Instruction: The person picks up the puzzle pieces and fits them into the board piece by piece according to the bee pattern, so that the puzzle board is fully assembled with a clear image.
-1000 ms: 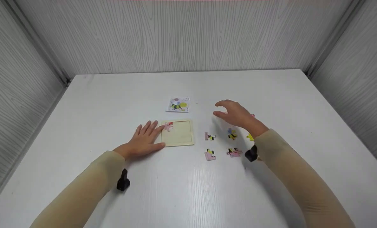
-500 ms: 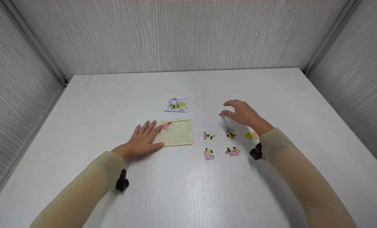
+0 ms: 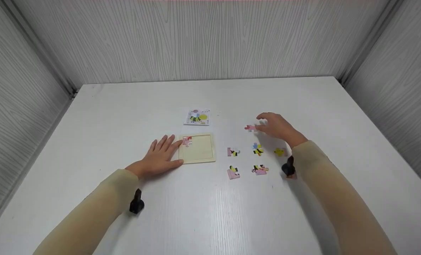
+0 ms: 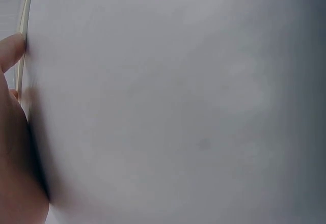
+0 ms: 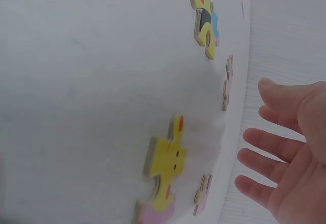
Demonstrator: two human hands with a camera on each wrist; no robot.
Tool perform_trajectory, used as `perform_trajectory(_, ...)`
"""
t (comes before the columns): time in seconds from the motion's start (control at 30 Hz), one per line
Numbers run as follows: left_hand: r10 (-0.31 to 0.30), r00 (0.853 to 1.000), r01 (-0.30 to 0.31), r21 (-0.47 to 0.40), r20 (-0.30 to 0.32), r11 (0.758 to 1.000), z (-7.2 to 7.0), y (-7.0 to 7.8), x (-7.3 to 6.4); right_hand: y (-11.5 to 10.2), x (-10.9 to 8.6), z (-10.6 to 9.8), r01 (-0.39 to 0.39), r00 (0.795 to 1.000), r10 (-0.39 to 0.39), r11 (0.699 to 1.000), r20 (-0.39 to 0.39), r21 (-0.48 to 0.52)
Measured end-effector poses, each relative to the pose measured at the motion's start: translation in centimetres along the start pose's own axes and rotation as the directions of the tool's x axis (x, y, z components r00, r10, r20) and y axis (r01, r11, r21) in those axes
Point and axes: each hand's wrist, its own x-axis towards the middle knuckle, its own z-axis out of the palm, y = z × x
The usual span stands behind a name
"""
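Observation:
My left hand (image 3: pixel 157 157) lies with spread fingers on the table, its thumb and index finger touching the left edge of a wooden puzzle tray (image 3: pixel 214 148). A pink puzzle piece (image 3: pixel 187 141) sits in that tray's upper left corner. Over the table at the right, my right hand (image 3: pixel 274 125) hovers with parted fingers and holds nothing, as the right wrist view also shows. Close to its thumb lies another pink piece (image 3: pixel 250 128). Below the hand are a yellow-faced piece (image 3: pixel 279 152) and a bee-striped piece with blue (image 3: pixel 257 149). The left wrist view shows mostly table.
A bee picture card (image 3: pixel 197 117) lies behind the tray. More loose pieces lie to its right, including a pink-edged one (image 3: pixel 233 152), one nearer (image 3: pixel 233 173) and a striped one (image 3: pixel 260 169). The right wrist camera (image 3: pixel 288 168) partly covers another. Grey panels (image 3: pixel 210 39) enclose the table.
My right hand has moved to the right, and the pink piece by its thumb has come into sight. The left hand stays at the tray.

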Motion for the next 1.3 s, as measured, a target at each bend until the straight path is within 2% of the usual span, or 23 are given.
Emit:
perform_trajectory(0.3, -0.008, 1.000, 0.008, 0.007, 0.000, 1.000, 0.0, -0.1, 0.0, -0.1, 0.7, 0.4, -0.059, 0.996, 0.060, 0.998, 0.061, -0.027)
perform_trajectory(0.5, -0.022, 1.000, 0.022, 0.010, 0.010, 1.000, 0.0, -0.1, -0.1, -0.1, 1.2, 0.8, -0.042, 0.995, 0.047, 0.997, 0.083, -0.067)
perform_trajectory(0.73, -0.003, 1.000, 0.003, -0.016, -0.006, 1.000, -0.1, 0.1, -0.1, -0.2, 1.3, 1.1, -0.006, 0.998, 0.013, 0.996, 0.070, -0.091)
perform_trajectory(1.0, 0.006, 1.000, -0.006, -0.033, -0.010, 0.999, 0.1, -0.1, 0.0, 0.3, 1.7, 1.5, 0.086, 0.996, -0.083, 0.990, 0.026, -0.108)
perform_trajectory(1.17, 0.005, 1.000, -0.006, -0.026, -0.008, 1.000, 0.2, -0.2, 0.0, 0.4, 1.9, 1.6, 0.069, 0.998, -0.067, 0.992, 0.020, -0.107)
perform_trajectory(1.3, 0.004, 1.000, -0.004, -0.029, -0.007, 1.000, 0.0, -0.2, 0.0, 0.3, 1.9, 1.6, 0.015, 1.000, -0.014, 0.996, 0.017, -0.086)
